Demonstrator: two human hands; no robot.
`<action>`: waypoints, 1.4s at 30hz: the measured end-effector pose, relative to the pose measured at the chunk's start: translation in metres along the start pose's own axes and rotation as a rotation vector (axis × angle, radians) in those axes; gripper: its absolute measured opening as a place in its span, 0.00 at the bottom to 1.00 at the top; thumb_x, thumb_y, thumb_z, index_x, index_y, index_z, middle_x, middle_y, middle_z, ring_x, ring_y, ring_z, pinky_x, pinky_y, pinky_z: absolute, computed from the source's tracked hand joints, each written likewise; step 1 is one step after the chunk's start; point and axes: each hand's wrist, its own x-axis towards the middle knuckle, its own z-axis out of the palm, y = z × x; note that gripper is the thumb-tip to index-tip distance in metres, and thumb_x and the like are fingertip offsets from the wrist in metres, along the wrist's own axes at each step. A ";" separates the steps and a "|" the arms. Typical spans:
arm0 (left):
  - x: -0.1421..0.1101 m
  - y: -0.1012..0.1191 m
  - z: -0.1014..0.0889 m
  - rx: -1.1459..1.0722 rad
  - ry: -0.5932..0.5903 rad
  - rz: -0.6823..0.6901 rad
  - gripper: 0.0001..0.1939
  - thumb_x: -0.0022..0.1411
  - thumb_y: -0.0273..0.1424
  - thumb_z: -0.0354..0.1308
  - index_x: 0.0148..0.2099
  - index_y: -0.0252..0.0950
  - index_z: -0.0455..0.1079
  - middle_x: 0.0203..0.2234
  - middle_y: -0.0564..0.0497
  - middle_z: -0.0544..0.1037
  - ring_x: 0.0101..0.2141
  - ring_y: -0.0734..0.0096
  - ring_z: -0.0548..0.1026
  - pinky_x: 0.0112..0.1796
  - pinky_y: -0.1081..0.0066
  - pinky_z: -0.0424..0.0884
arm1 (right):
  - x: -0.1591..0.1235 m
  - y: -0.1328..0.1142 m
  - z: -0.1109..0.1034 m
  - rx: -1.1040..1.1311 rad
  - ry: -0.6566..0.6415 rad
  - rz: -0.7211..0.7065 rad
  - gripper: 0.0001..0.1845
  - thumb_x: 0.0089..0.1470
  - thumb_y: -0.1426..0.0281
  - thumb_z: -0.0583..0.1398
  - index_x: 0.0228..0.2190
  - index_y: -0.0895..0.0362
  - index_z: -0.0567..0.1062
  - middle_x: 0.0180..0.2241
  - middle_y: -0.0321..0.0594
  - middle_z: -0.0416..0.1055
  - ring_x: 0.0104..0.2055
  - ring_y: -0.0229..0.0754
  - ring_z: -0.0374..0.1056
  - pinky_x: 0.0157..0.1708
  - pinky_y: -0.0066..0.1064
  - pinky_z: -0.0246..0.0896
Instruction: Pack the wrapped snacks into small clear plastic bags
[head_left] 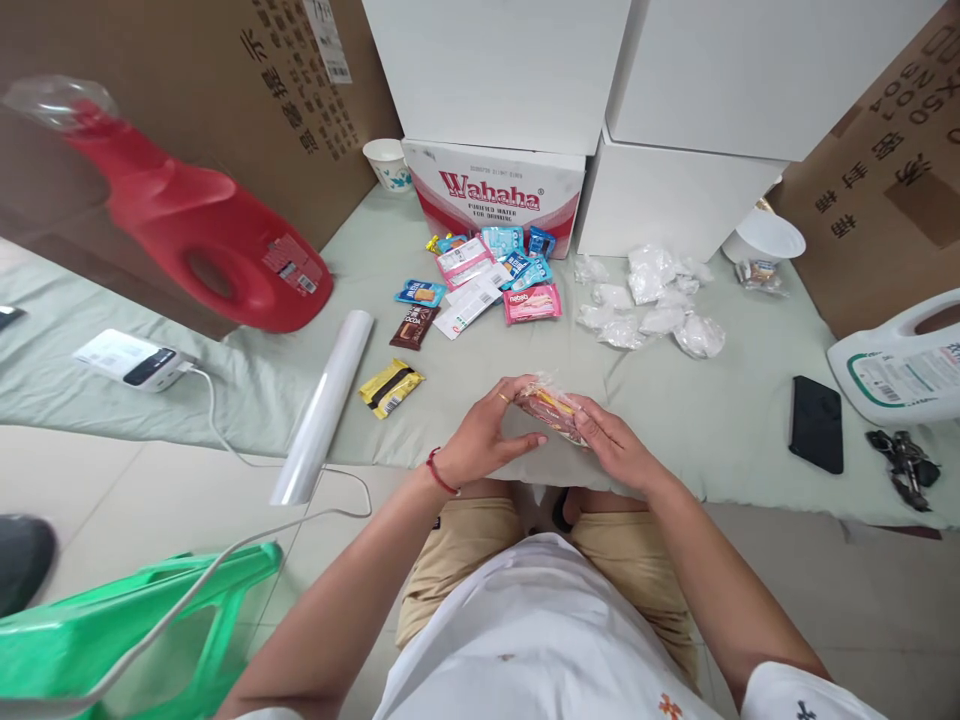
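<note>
Near the table's front edge, a brown-and-yellow snack packet [553, 410] in crinkled clear plastic is held between both hands. My left hand [491, 432] grips its left end with the fingers behind it, the thumb pointing across below. My right hand [615, 440] pinches the right end, thumb on top. To the left lie a yellow-and-black packet [391, 388] and a brown cocoa packet [414, 327]. Farther back sits a pile of blue, white and pink snack packets [465, 262], with a pink wafer packet [532, 303] at its front. Crumpled clear plastic bags [652, 290] lie right of them.
A red jug [217, 230], a power bank [127, 358] with a cable and a plastic film roll [322, 410] are on the left. A Wahaba-style printed carton [495, 195] and white boxes [502, 70] line the back. A phone [817, 424], keys [904, 468] and white jug [900, 365] are right.
</note>
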 end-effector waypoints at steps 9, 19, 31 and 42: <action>0.008 0.003 0.000 0.359 -0.034 0.086 0.22 0.60 0.34 0.67 0.56 0.41 0.72 0.59 0.42 0.75 0.70 0.43 0.56 0.64 0.42 0.59 | 0.001 0.001 0.001 -0.275 -0.072 -0.002 0.28 0.61 0.63 0.61 0.61 0.53 0.68 0.55 0.45 0.75 0.54 0.49 0.72 0.55 0.42 0.66; 0.005 -0.003 0.016 -0.031 -0.209 0.074 0.17 0.62 0.36 0.65 0.54 0.46 0.79 0.45 0.44 0.83 0.46 0.52 0.80 0.51 0.59 0.73 | 0.001 0.006 0.001 -0.693 -0.152 -0.034 0.28 0.60 0.74 0.60 0.61 0.56 0.69 0.54 0.51 0.73 0.50 0.50 0.73 0.47 0.40 0.69; 0.008 -0.026 0.028 -0.174 -0.203 -0.103 0.15 0.51 0.29 0.68 0.43 0.43 0.82 0.55 0.43 0.78 0.66 0.38 0.61 0.65 0.41 0.55 | 0.005 0.027 0.016 -1.044 -0.029 -0.267 0.31 0.65 0.69 0.59 0.67 0.57 0.63 0.55 0.52 0.74 0.52 0.56 0.66 0.51 0.50 0.65; -0.003 -0.009 0.003 -1.005 0.240 -0.315 0.30 0.62 0.50 0.65 0.62 0.45 0.69 0.67 0.44 0.66 0.67 0.50 0.63 0.66 0.49 0.56 | 0.000 0.002 0.019 -0.217 0.160 0.029 0.17 0.64 0.56 0.60 0.46 0.55 0.78 0.33 0.37 0.77 0.34 0.43 0.70 0.37 0.33 0.66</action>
